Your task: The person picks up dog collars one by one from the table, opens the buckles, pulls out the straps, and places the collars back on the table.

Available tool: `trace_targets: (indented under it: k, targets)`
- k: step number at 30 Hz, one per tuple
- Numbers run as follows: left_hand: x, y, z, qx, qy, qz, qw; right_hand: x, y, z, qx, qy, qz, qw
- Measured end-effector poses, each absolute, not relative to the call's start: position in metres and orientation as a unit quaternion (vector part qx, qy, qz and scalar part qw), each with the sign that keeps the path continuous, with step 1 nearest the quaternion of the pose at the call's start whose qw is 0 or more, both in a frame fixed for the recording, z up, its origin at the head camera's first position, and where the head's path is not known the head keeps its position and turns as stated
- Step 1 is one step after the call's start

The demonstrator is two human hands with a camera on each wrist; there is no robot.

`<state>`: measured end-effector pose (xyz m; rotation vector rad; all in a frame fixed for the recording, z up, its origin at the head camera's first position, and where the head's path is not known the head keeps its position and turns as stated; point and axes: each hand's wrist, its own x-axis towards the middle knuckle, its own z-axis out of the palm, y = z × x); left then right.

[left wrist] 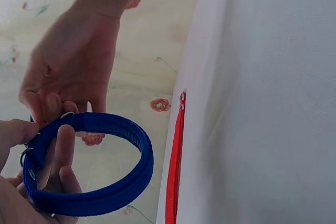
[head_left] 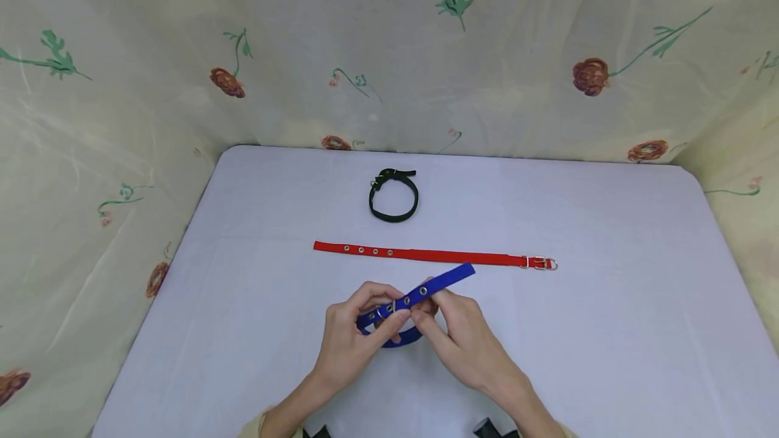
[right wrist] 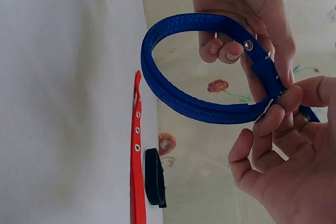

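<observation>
A blue collar with metal eyelets is bent into a loop above the near part of the table, its strap end pointing up and to the right. My left hand grips it on the left, thumb and fingers around the strap by the buckle. On the other side my right hand pinches the strap close to the left thumb. Both wrist views show the loop of the blue collar hanging from the fingers. The strap appears threaded through the metal buckle; fingers partly cover that spot.
Just beyond the hands, a red collar lies stretched straight across the white table, buckle at the right. Farther back rests a black collar closed in a ring. Floral-patterned cloth hangs around the table.
</observation>
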<state>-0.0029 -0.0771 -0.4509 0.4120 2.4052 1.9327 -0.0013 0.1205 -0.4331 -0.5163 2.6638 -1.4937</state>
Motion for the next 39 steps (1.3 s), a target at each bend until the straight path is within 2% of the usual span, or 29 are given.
trace_targets:
  k: [17, 29, 39]
  targets:
    - [-0.004, -0.077, -0.451, 0.06, 0.739, 0.665, 0.091, -0.002, 0.117, -0.434, -0.133, 0.859, -0.494, 0.012]
    - [-0.011, -0.08, -0.449, -0.032, 0.677, 0.708, 0.199, -0.005, 0.117, -0.438, -0.138, 0.859, -0.493, -0.012]
    - [-0.013, -0.078, -0.45, -0.071, 0.659, 0.716, 0.22, -0.006, 0.115, -0.439, -0.097, 0.855, -0.51, 0.013]
